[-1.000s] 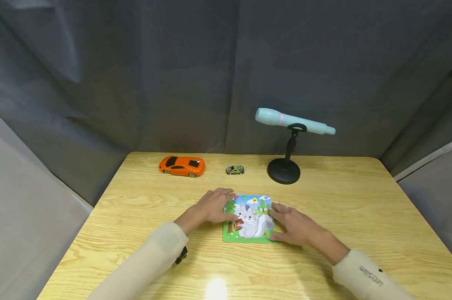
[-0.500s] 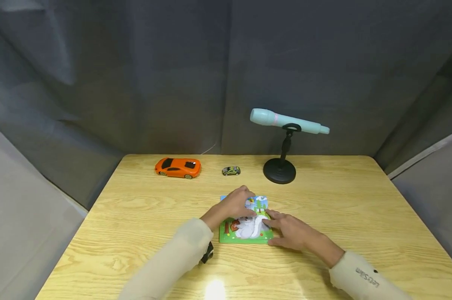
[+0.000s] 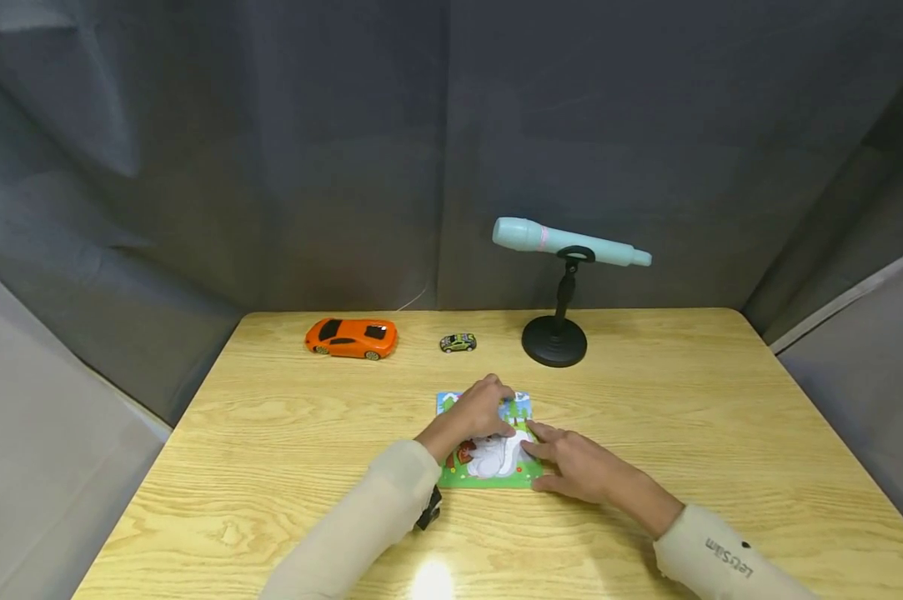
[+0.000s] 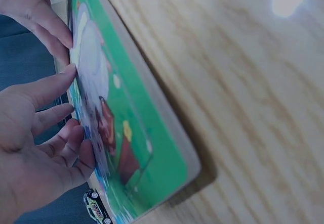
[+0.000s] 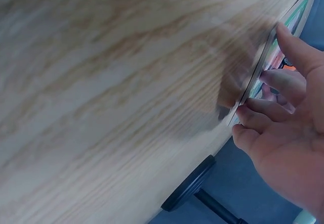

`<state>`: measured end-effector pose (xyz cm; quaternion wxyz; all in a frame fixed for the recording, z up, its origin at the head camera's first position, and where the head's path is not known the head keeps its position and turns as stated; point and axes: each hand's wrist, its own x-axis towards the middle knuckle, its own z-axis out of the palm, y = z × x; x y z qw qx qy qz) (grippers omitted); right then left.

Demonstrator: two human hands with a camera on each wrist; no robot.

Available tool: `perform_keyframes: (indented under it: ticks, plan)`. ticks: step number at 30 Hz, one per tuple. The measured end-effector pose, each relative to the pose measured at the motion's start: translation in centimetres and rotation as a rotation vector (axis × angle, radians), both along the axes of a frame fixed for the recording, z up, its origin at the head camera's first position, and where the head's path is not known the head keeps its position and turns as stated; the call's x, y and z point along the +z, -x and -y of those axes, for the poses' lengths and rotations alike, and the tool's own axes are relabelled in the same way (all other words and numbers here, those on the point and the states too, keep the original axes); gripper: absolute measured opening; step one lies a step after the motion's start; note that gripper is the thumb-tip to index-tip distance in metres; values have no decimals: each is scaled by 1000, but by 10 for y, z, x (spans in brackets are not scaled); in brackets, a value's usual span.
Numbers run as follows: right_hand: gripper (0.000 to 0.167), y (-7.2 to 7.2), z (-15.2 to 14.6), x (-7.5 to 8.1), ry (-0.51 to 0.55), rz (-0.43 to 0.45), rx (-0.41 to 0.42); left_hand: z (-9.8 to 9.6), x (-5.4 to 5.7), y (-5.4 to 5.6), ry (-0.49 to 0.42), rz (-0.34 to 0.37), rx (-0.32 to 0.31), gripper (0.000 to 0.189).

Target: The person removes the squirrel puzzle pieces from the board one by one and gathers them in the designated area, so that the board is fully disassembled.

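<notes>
A flat, square picture board [image 3: 496,460], with a grey-white squirrel on a green and blue scene, lies on the table; a thin line inside its border shows in the left wrist view. My left hand [image 3: 481,410] arches over its upper middle, thumb and bent fingertips spread and touching the picture, hiding the squirrel's head. At the board's right edge rests my right hand [image 3: 582,467], its thumb at the lower right corner and its fingertips on the edge and surface. In the right wrist view only a narrow strip of the board shows behind the fingers.
Along the back of the wooden table [image 3: 293,433] stand an orange toy car [image 3: 352,338], a small patterned toy car [image 3: 458,342] and a light-blue microphone [image 3: 571,243] on a black stand [image 3: 554,340]. Dark curtains [image 3: 346,158] hang behind.
My left hand has moved right from the board's left edge onto the picture's upper middle. My right hand stays at the right edge. The whole view has shifted slightly.
</notes>
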<state>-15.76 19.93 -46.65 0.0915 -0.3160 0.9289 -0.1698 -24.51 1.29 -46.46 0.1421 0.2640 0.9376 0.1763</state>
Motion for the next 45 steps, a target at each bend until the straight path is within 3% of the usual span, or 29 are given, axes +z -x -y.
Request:
perform_keyframes:
  ticks: [12, 22, 37, 45]
  plan:
    - [59, 1, 2, 1, 1, 5, -6, -4, -2, 5, -19, 59, 46, 60]
    - [58, 3, 1, 5, -2, 22, -8, -12, -2, 11, -51, 116, 139, 55]
    - [58, 1, 1, 3, -15, 6, -10, -13, -3, 11, -103, 147, 141, 53]
    - [58, 1, 1, 2, 0, -3, -6, -13, -2, 8, -139, 112, 178, 26]
